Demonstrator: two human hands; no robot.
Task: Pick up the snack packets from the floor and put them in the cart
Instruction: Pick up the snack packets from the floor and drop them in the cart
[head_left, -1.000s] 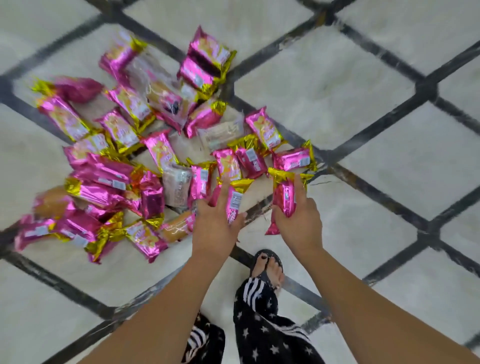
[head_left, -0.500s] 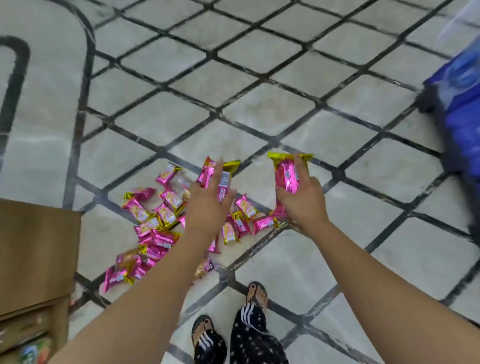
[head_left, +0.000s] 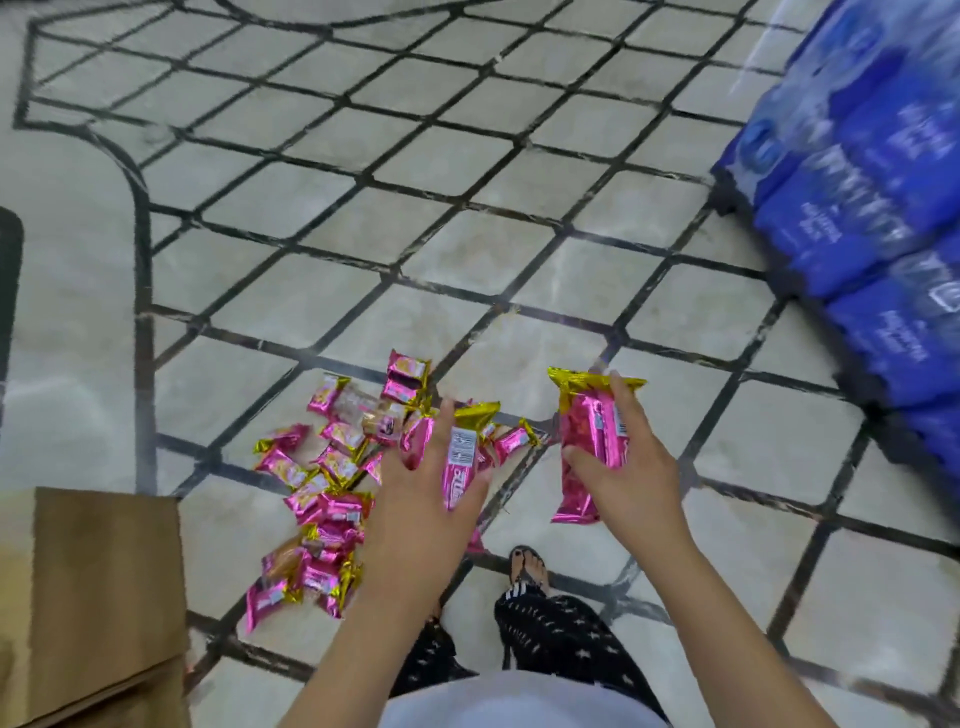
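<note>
Both hands grip snacks above the floor pile (head_left: 332, 483).
I count two packets (head_left: 462, 457) in my left hand (head_left: 426, 499), seemingly two in my right hand (head_left: 634, 478), roughly twenty below.

A pale, glossy stone floor (head_left: 467, 249) is stretching across the view, with dark inlaid lines (head_left: 363, 176) crossing it in a diamond grid and curving into a border at the left. A brown cardboard box (head_left: 104, 597) is sitting at the lower left. Blue shrink-wrapped packs (head_left: 872, 208) are lying stacked at the right edge.
</note>
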